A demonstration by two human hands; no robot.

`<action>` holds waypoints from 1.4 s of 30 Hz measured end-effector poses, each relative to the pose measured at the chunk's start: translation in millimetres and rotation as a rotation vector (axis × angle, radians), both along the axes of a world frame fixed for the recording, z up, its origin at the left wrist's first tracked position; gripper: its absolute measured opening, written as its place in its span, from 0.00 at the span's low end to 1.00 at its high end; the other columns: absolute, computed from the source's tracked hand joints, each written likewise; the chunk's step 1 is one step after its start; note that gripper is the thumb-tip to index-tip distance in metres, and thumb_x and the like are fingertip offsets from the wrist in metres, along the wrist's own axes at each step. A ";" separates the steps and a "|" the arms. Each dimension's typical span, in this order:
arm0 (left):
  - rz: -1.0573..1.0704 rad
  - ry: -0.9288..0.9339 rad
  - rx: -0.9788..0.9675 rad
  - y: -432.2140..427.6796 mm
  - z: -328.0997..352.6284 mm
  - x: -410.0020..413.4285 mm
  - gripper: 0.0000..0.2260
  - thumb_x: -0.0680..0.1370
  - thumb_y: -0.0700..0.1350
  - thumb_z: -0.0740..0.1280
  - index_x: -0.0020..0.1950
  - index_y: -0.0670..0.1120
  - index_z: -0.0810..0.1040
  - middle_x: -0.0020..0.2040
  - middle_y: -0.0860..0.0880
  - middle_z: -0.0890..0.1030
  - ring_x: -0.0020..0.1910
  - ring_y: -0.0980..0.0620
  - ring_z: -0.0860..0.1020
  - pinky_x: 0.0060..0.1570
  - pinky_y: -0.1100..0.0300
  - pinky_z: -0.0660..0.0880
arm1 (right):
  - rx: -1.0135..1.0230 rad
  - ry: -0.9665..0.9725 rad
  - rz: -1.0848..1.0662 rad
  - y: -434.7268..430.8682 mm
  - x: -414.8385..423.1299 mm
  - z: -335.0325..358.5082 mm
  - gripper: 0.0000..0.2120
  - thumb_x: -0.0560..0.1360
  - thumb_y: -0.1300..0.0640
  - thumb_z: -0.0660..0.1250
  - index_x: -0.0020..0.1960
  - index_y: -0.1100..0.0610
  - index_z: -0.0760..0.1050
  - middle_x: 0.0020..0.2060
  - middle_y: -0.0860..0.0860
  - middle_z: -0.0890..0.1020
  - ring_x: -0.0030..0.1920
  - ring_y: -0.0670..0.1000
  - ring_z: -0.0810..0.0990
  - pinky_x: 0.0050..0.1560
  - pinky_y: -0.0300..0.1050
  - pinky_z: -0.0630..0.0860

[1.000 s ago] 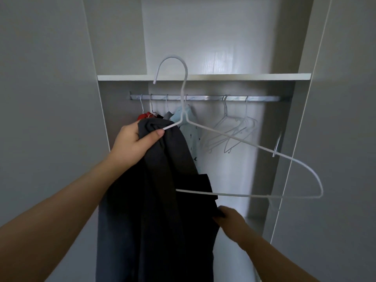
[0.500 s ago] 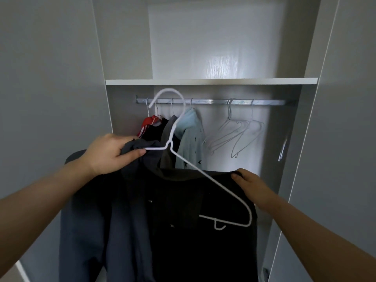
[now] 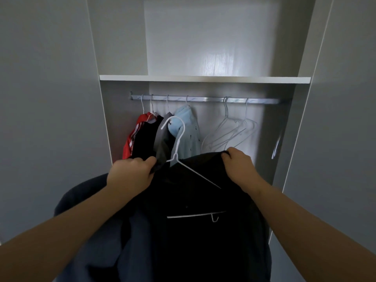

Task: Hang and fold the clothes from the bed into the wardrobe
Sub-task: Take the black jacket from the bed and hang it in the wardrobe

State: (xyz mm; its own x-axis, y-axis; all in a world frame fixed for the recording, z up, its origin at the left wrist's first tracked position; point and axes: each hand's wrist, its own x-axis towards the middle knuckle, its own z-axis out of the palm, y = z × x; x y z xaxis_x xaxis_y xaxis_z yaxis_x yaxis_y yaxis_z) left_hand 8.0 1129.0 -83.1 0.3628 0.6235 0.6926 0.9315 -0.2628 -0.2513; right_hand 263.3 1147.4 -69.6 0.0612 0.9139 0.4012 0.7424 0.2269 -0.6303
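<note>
The right hand has risen from the hem and now grips the far shoulder of the dark charcoal fabric garment, fingers curled over its edge. The left hand clutches the near shoulder, thumb pinching the cloth. The white wire hanger, mostly outside a second ago, now lies partly inside the garment, which hangs below the silver metal rail at the wardrobe opening. I judge it nearly ready to hang. No brand or legible writing shows.
</note>
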 end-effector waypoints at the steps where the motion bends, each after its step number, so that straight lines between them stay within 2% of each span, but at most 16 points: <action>1: 0.009 -0.059 -0.021 0.8 -2.0 6.3 0.10 0.66 0.43 0.76 0.33 0.41 0.77 0.19 0.45 0.69 0.15 0.46 0.68 0.21 0.66 0.60 | 0.000 0.030 0.019 -4.6 -9.8 5.6 0.14 0.81 0.56 0.53 0.37 0.57 0.65 0.36 0.49 0.71 0.42 0.51 0.71 0.40 0.42 0.62; 6: 0.060 -0.442 -0.140 5.9 -1.3 18.4 0.10 0.77 0.55 0.61 0.49 0.50 0.76 0.32 0.51 0.74 0.32 0.48 0.75 0.28 0.62 0.65 | -0.274 0.422 0.328 -26.8 -38.2 19.0 0.11 0.80 0.54 0.58 0.38 0.52 0.70 0.36 0.51 0.76 0.33 0.49 0.78 0.24 0.40 0.73; 8: 0.003 -0.573 -0.139 3.6 -0.3 14.5 0.10 0.77 0.55 0.62 0.50 0.51 0.77 0.33 0.52 0.74 0.33 0.50 0.73 0.29 0.61 0.66 | -0.129 0.305 0.279 -26.9 -29.9 13.6 0.12 0.78 0.49 0.61 0.37 0.52 0.70 0.32 0.49 0.78 0.31 0.48 0.78 0.31 0.42 0.74; 11: -0.036 -0.709 -0.107 -0.1 -0.3 11.7 0.08 0.76 0.54 0.64 0.50 0.52 0.78 0.29 0.56 0.72 0.32 0.53 0.71 0.29 0.63 0.63 | 0.305 0.063 -0.085 -18.3 -8.2 6.0 0.07 0.76 0.48 0.62 0.44 0.51 0.73 0.41 0.47 0.76 0.47 0.51 0.74 0.47 0.44 0.63; 14: -0.149 -0.772 -0.084 -3.1 3.9 15.2 0.09 0.75 0.55 0.66 0.49 0.52 0.80 0.32 0.54 0.76 0.35 0.50 0.75 0.34 0.59 0.69 | 0.099 -0.254 -0.118 -8.5 6.1 -6.6 0.15 0.78 0.43 0.56 0.58 0.50 0.72 0.54 0.51 0.75 0.59 0.54 0.70 0.58 0.47 0.59; 17: -0.240 -0.802 -0.109 -4.2 4.4 16.8 0.13 0.71 0.56 0.62 0.49 0.52 0.80 0.34 0.54 0.77 0.36 0.52 0.75 0.36 0.57 0.71 | -0.020 -0.262 0.003 -5.8 11.4 -16.8 0.17 0.79 0.42 0.52 0.43 0.53 0.69 0.40 0.52 0.78 0.47 0.56 0.76 0.47 0.47 0.66; 20: -0.342 -0.818 -0.277 3.8 3.0 11.8 0.04 0.74 0.53 0.63 0.46 0.57 0.76 0.36 0.57 0.78 0.41 0.52 0.76 0.41 0.59 0.71 | -0.042 -0.238 0.015 -7.0 12.1 -27.4 0.19 0.78 0.41 0.54 0.35 0.51 0.63 0.31 0.46 0.71 0.38 0.51 0.74 0.36 0.45 0.64; 23: -0.332 -0.693 -0.186 21.3 8.1 9.8 0.07 0.75 0.45 0.67 0.47 0.43 0.81 0.43 0.48 0.78 0.47 0.45 0.76 0.46 0.59 0.69 | -0.032 -0.194 -0.021 -8.0 11.8 -37.0 0.19 0.78 0.41 0.54 0.35 0.52 0.65 0.30 0.45 0.71 0.35 0.48 0.72 0.32 0.42 0.63; 25: -0.244 -0.988 -0.115 30.7 15.2 7.9 0.06 0.75 0.41 0.68 0.49 0.39 0.80 0.47 0.43 0.76 0.52 0.42 0.75 0.53 0.58 0.69 | -0.034 -0.150 -0.015 -7.6 13.9 -40.0 0.19 0.78 0.41 0.55 0.34 0.52 0.65 0.30 0.45 0.72 0.33 0.44 0.70 0.31 0.40 0.63; 28: -0.366 -1.800 -0.089 25.5 21.9 10.5 0.03 0.77 0.40 0.65 0.47 0.47 0.77 0.44 0.47 0.79 0.52 0.42 0.78 0.58 0.46 0.74 | -0.030 -0.129 -0.002 -7.5 15.1 -42.6 0.19 0.78 0.41 0.55 0.35 0.53 0.67 0.30 0.46 0.73 0.34 0.45 0.72 0.33 0.41 0.65; 29: -0.407 -1.914 -0.084 20.4 19.5 15.3 0.05 0.78 0.40 0.64 0.45 0.49 0.76 0.42 0.49 0.79 0.50 0.45 0.79 0.58 0.46 0.75 | -0.037 -0.120 -0.018 -6.3 15.6 -43.7 0.20 0.78 0.41 0.55 0.37 0.55 0.69 0.30 0.46 0.73 0.34 0.46 0.73 0.34 0.42 0.66; 31: -0.467 -1.811 -0.133 9.6 3.5 29.0 0.11 0.77 0.36 0.63 0.42 0.52 0.75 0.38 0.54 0.79 0.42 0.54 0.78 0.52 0.52 0.76 | -0.074 -0.083 -0.091 -4.2 17.8 -45.9 0.21 0.79 0.42 0.54 0.39 0.58 0.70 0.31 0.48 0.74 0.35 0.48 0.73 0.34 0.43 0.66; 35: -0.505 -1.116 -0.403 -11.4 -40.8 38.3 0.14 0.72 0.28 0.65 0.43 0.48 0.76 0.42 0.49 0.78 0.42 0.62 0.77 0.48 0.70 0.71 | -0.108 -0.021 -0.172 -2.2 23.3 -50.5 0.23 0.78 0.41 0.55 0.37 0.59 0.71 0.30 0.50 0.73 0.34 0.50 0.73 0.33 0.43 0.66; 39: -0.403 -0.221 -0.945 -8.3 -39.5 21.7 0.15 0.74 0.50 0.69 0.59 0.48 0.76 0.52 0.50 0.77 0.51 0.55 0.76 0.55 0.68 0.70 | -0.102 -0.020 -0.130 -3.1 19.4 -49.2 0.21 0.77 0.40 0.57 0.34 0.55 0.68 0.29 0.49 0.73 0.32 0.47 0.72 0.31 0.42 0.63; 41: -0.318 -0.249 -0.930 -6.3 -23.5 21.1 0.17 0.71 0.65 0.61 0.52 0.57 0.78 0.46 0.56 0.81 0.45 0.60 0.78 0.50 0.65 0.74 | -0.125 -0.044 -0.111 -4.0 19.5 -48.9 0.21 0.77 0.40 0.58 0.34 0.54 0.68 0.29 0.48 0.73 0.33 0.49 0.73 0.35 0.44 0.65; 42: -0.271 -0.354 -0.724 -2.0 -14.9 20.4 0.20 0.70 0.69 0.56 0.47 0.58 0.79 0.43 0.57 0.81 0.41 0.60 0.78 0.46 0.63 0.75 | -0.135 -0.045 -0.105 -4.9 20.1 -48.6 0.21 0.77 0.40 0.58 0.34 0.54 0.68 0.30 0.48 0.73 0.34 0.50 0.73 0.38 0.44 0.66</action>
State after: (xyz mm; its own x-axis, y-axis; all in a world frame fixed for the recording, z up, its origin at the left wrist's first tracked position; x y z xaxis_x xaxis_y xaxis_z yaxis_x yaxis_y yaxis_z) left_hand 28.3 1127.0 -98.0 0.4007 0.8794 0.2573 0.8050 -0.4720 0.3594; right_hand 283.4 1142.5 -118.2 0.1437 0.9492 0.2798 0.7860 0.0623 -0.6151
